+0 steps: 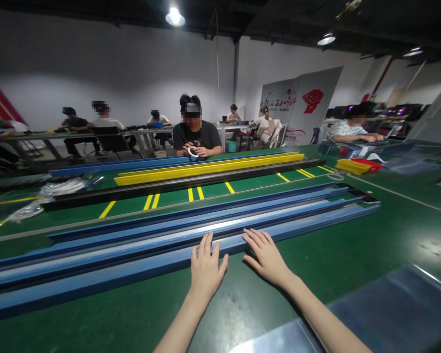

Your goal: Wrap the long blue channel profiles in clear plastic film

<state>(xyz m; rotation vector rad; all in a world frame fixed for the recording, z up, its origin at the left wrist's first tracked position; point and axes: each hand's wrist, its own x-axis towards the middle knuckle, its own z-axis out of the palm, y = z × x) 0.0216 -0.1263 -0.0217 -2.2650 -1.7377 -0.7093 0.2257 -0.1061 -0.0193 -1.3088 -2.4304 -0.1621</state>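
Observation:
My left hand (205,267) lies flat on the green table (353,255), fingers stretched out, fingertips touching the near edge of a long blue rail (132,272). My right hand (266,255) rests beside it, fingers spread and flat, also reaching the same rail. Neither hand holds anything. Further blue rails (191,215) run parallel behind the near one, across most of the table.
Beyond lie a black rail (176,185), yellow rails (206,169) and another blue one. A person sits opposite handling a white ring (192,152). Yellow and red trays (360,165) stand far right, plastic bags (59,189) far left. Other people sit at tables behind.

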